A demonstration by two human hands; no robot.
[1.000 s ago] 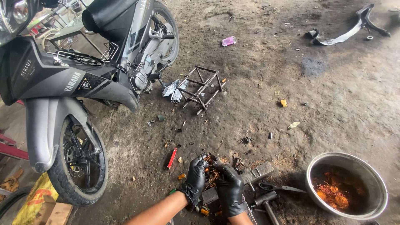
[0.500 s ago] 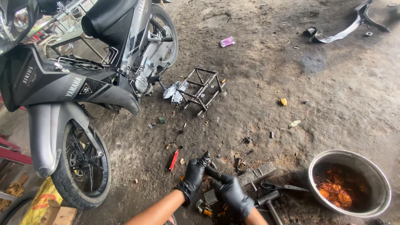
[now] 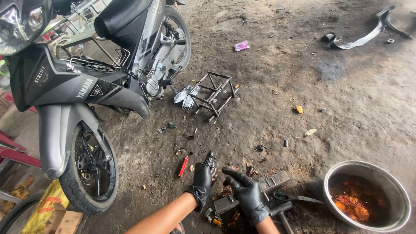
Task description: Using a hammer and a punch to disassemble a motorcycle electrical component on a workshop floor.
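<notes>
While both hands work low over the dirt floor point(image 3: 346, 108) in black gloves, they stand a little apart from each other above a small cluster of greasy metal parts point(image 3: 225, 203). The left hand point(image 3: 202, 180) is lifted with its fingers drawn together around something small and dark at the fingertips; what that piece is cannot be told. The right hand point(image 3: 248, 193) is spread, fingers loosely open, hovering just over a grey metal block point(image 3: 277, 180) with nothing clearly in its grip. Beside the block lie a hammer point(image 3: 281, 212) and a pair of scissors point(image 3: 299, 198), and a red-handled tool point(image 3: 183, 166) rests on the ground just left of the left hand. To the right stands a metal bowl point(image 3: 403, 203) holding dark liquid and orange-brown bits. A grey motorcycle point(image 3: 86, 91) stands at the left with its front wheel near the arm, and a small welded metal frame point(image 3: 214, 93) lies farther off beside it. By the look of it, the step in hand is sorting or picking small dirty pieces from the pile at the block; the next move seems to call for a careful pinch with the free right hand, since the pieces are small and slick.
</notes>
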